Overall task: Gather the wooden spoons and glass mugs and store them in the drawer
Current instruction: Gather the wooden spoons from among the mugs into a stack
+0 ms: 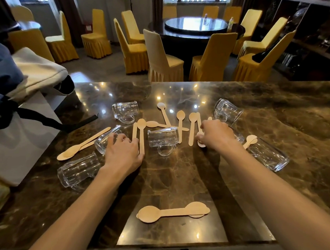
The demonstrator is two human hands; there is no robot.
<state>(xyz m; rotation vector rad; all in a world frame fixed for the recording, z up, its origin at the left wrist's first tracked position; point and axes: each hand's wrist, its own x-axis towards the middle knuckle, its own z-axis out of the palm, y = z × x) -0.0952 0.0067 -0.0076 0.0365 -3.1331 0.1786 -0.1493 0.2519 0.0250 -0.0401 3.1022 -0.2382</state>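
Several flat wooden spoons and several clear glass mugs lie scattered on a dark marble countertop (274,107). All mugs lie on their sides. My left hand (121,152) rests palm down, fingers spread, against two spoons (141,137) and beside a mug (111,138). My right hand (216,134) pinches the bowl end of a spoon (199,123) with its fingertips. A mug (163,139) lies between the hands. Two overlapped spoons (173,212) lie near the front edge. Other mugs lie at far left (78,170), back (125,109) and right (268,155). No drawer is visible.
A white bag with black straps (17,136) and folded cloth occupy the counter's left end. Beyond the counter stand yellow-covered chairs (162,62) around a round dark table (195,25). Dark shelving (308,31) runs along the right.
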